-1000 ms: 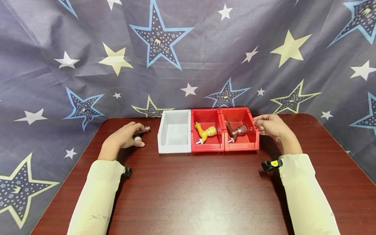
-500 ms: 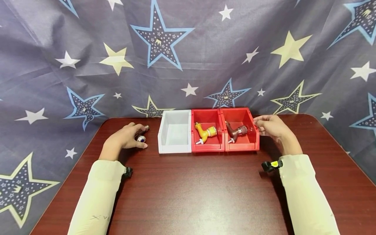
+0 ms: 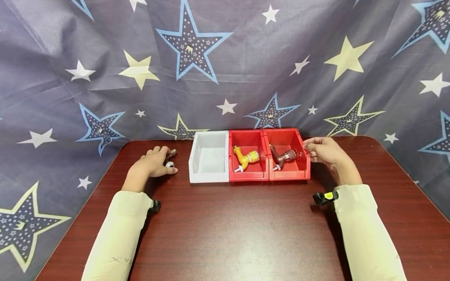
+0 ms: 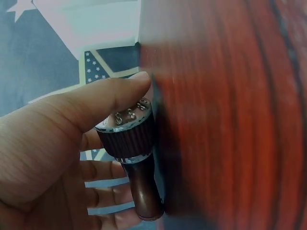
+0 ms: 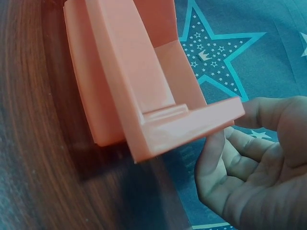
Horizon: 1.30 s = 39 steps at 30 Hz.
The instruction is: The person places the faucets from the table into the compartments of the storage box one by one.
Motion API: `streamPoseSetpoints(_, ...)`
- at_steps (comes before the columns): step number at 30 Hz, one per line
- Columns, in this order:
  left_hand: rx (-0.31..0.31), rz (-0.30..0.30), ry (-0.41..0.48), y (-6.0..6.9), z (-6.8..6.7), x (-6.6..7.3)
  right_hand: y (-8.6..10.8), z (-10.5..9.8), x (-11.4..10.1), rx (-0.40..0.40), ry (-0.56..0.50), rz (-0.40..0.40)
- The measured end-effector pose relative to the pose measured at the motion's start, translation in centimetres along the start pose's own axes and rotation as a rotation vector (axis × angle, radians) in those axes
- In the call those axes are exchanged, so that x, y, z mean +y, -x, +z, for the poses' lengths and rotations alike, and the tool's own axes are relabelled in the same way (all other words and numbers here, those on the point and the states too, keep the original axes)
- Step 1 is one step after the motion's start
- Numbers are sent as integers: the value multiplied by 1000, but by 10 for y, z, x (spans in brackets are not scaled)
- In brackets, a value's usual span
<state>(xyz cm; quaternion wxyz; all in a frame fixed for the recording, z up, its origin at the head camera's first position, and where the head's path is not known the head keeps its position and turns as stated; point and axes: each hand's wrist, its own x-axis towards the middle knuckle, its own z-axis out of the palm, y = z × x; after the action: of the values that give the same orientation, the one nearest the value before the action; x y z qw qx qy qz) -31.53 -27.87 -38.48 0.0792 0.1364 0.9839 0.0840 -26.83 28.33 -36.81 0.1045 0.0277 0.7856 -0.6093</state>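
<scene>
My left hand (image 3: pixel 149 163) is at the table's far left, thumb and fingers around a dark brown tap (image 4: pixel 129 140) lying against the tabletop. In the left wrist view the thumb lies across the tap's ribbed knob and the other fingers reach behind its body; the hand hides part of it. My right hand (image 3: pixel 327 154) pinches the outer side wall of the right red bin (image 3: pixel 289 175) between thumb and fingers. Inside that bin lies another brown tap (image 3: pixel 282 159). A yellow tap (image 3: pixel 247 158) lies in the middle red bin (image 3: pixel 249 176).
A white bin (image 3: pixel 209 178) with bare floor stands left of the red ones, all side by side in a row. Behind them hangs a grey star-patterned cloth (image 3: pixel 239 47). The reddish-brown table (image 3: pixel 225 230) stretches in front.
The brown tap at my left hand has turned, its knob end shifting slightly right. My left hand has moved slightly right with it; the right hand stays on the bin.
</scene>
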Motion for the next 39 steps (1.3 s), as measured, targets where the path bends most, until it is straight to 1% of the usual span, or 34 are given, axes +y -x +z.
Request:
streamPoseSetpoints(4, -5, 4, 3, 1, -2, 0, 0, 0, 0, -1, 7, 3)
streamPoseSetpoints(8, -12, 23, -6, 2, -5, 0, -1, 0, 0, -3, 7, 5)
streamPoseSetpoints(12, -26, 26, -6, 4, -7, 3, -1, -1, 0, -3, 4, 2)
streamPoseSetpoints(18, -35, -29, 8, 5, -10, 12, -1, -1, 0, -5, 1, -3)
streamPoseSetpoints(22, -33, -58, 4, 4, -8, 14, -1, -1, 1, -6, 3, 2)
streamPoseSetpoints(28, -38, -121, -15, 5, -7, 16, -2, -1, 4, -6, -8, 1)
streamPoseSetpoints(33, -34, -132, -43, 3, -5, 18, -1, -2, 4, -3, 11, 5)
streamPoseSetpoints(39, -17, -137, -44, 1, -1, 19, -1, -1, 2, -5, 6, 4)
